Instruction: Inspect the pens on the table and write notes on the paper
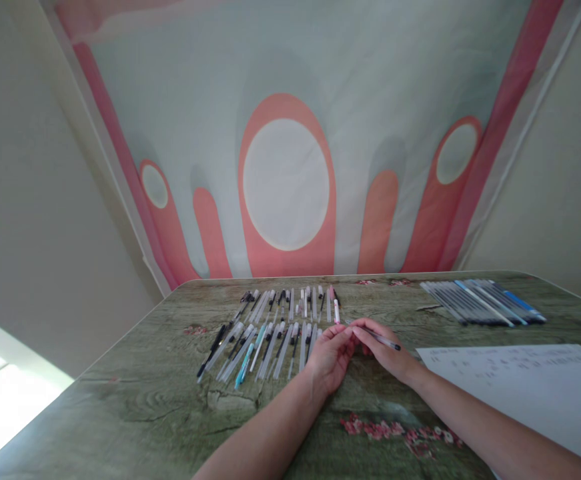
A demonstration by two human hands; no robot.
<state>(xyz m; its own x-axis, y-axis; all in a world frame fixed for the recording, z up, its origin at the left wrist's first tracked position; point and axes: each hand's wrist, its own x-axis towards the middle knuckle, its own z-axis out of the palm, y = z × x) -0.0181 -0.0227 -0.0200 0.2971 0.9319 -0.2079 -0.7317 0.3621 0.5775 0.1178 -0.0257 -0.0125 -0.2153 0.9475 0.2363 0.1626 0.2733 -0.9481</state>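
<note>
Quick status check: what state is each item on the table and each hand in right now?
Left hand: fingertips meet the pen's end.
Right hand: grip shut on pen.
Pen: held low over the table.
Loose pens: lying in two rows.
Pen bundle: lying side by side.
Paper: flat.

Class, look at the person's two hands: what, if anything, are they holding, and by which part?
Both hands hold one slim clear pen: the right hand around its middle, the left hand pinching its near end. Its dark tip points right.
</note>
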